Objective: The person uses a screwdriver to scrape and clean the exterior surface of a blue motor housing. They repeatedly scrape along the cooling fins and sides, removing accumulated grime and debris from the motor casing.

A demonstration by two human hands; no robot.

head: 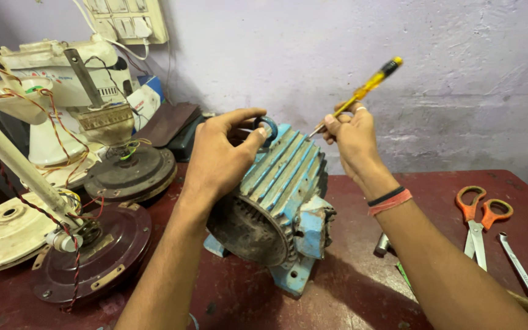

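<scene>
On a dark red worktable (362, 287) against a scuffed pale purple wall (459, 73), I work among fan parts: a brown ceiling-fan motor (93, 253) with red and yellow wires sits at my left, white fan housings (38, 85) stand behind it, and orange-handled scissors (476, 220) lie at my right beside a metal spanner (527, 278). The spanner runs off the frame's edge, and my right forearm covers a small metal piece on the table that I cannot make out. At the table's middle stands the blue electric motor (285, 195), ribbed along its casing, paint chipped, its near end dark with grime. My left hand (218, 159) rests on top of it, thumb and fingers pinched around a small blue ring (268, 128). My right hand (352, 137) is closed around a yellow screwdriver (362, 91), its tip touching the casing's top edge.
</scene>
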